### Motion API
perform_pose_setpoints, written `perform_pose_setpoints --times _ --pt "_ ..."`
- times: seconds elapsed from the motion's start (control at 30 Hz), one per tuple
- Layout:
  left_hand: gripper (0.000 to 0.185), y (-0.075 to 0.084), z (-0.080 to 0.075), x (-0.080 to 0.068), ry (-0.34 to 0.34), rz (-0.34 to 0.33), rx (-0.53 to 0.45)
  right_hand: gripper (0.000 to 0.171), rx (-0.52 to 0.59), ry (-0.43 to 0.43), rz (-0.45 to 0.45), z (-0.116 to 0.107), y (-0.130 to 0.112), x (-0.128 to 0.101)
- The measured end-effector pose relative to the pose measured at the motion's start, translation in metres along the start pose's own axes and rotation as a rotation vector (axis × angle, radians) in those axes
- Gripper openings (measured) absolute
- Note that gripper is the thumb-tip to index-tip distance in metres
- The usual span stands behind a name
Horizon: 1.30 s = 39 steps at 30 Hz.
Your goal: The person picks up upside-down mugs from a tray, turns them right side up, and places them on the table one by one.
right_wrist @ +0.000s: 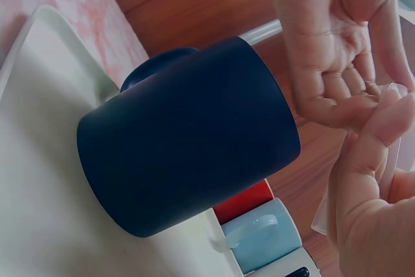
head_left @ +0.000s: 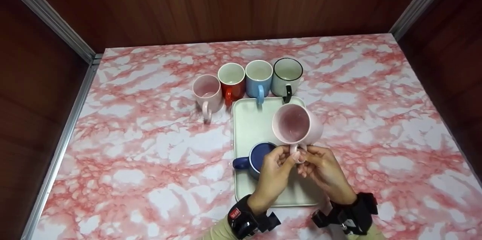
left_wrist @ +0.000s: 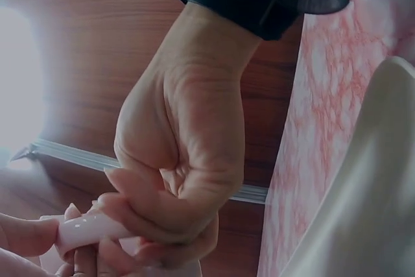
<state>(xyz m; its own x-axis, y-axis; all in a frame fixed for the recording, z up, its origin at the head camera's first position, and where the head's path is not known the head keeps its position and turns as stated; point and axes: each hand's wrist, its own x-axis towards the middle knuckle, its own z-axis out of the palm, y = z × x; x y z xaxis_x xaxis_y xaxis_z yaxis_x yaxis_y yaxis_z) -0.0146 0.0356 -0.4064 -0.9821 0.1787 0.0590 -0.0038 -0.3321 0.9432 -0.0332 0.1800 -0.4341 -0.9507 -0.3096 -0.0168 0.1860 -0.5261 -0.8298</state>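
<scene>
A pale pink mug [head_left: 316,123] is held over the right part of a cream tray [head_left: 246,123], its mouth tipped toward the head camera. My left hand [head_left: 275,174] pinches its handle from the left. From the other side my right hand [head_left: 329,170] grips the same handle, fingertips close to the left ones. In the left wrist view the pink handle [left_wrist: 91,228] shows between the fingers of both hands. A navy mug [right_wrist: 188,137] stands upright on the tray beside my left hand, its handle pointing left.
Behind the tray stand a second pink mug [head_left: 209,97], a red mug [head_left: 235,91], a light blue mug [head_left: 260,87] and a white mug with black rim and handle [head_left: 282,85]. Brown wooden panels [head_left: 241,6] enclose the marbled table [head_left: 150,164].
</scene>
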Motion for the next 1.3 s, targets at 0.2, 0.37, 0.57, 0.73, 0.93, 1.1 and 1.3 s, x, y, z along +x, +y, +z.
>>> perform_pose_setpoints --times 0.2,0.37,0.57,0.73,0.93,1.1,1.3 --pt "0.019 -0.001 0.004 0.001 -0.022 -0.025 -0.091 0.031 -0.048 -0.001 0.017 -0.002 0.002 0.001" --pt "0.02 -0.001 0.005 0.002 -0.011 -0.062 -0.154 0.028 -0.079 -0.013 0.03 -0.005 0.004 0.001" --pt "0.021 -0.003 0.005 0.002 -0.003 -0.075 -0.214 0.03 -0.112 -0.031 0.043 -0.005 0.004 0.002" --pt "0.022 -0.003 0.007 0.002 0.011 -0.045 -0.194 0.031 -0.123 -0.036 0.058 -0.004 0.005 0.003" --pt "0.022 -0.003 0.009 0.002 0.048 -0.022 -0.15 0.032 -0.154 -0.075 0.052 -0.006 0.004 0.004" --pt "0.021 -0.003 0.012 0.002 0.076 0.016 -0.119 0.032 -0.213 -0.117 0.018 -0.009 0.003 0.004" --pt "0.019 -0.002 0.016 0.003 0.082 0.018 -0.098 0.027 -0.295 -0.102 0.03 -0.012 -0.003 0.002"
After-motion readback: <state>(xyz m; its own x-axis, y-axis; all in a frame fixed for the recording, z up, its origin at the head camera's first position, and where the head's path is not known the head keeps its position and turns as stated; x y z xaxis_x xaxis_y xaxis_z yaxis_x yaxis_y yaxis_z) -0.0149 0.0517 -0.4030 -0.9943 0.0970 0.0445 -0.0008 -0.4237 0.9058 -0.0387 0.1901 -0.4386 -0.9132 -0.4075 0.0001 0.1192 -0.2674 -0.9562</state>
